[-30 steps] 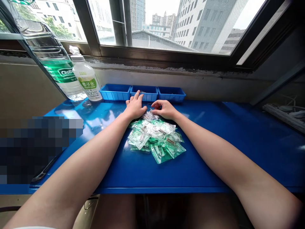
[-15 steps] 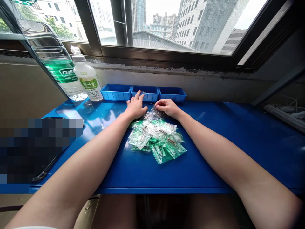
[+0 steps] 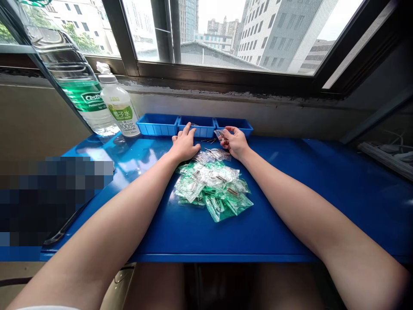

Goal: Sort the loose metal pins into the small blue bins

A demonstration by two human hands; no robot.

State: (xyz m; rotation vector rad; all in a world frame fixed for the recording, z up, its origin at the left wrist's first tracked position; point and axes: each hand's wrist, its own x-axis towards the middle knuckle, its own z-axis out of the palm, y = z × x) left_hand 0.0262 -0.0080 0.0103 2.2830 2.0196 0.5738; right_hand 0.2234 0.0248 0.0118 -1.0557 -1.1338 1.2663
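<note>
My right hand (image 3: 236, 143) pinches a small clear packet (image 3: 220, 136) just in front of the right blue bin (image 3: 243, 128). Fingers apart, my left hand (image 3: 185, 144) rests on the table in front of the middle blue bin (image 3: 200, 131) and holds nothing. Small clear packets (image 3: 211, 156) lie between the hands, and a few thin metal pieces (image 3: 209, 140) lie behind them. Nearer to me is a pile of green and clear packets (image 3: 213, 185) with small metal parts inside.
On the blue table (image 3: 226, 241), a large water bottle (image 3: 74, 86) and a smaller white bottle (image 3: 119, 107) stand at the back left, beside the left blue bin (image 3: 158, 125). A blurred dark object (image 3: 48, 202) lies at the left edge. White cables (image 3: 392, 148) are at the far right.
My right hand has lifted and moved right, with a clear packet in its fingers. More of the clear packets and thin metal pieces now shows. My left hand has stayed in place.
</note>
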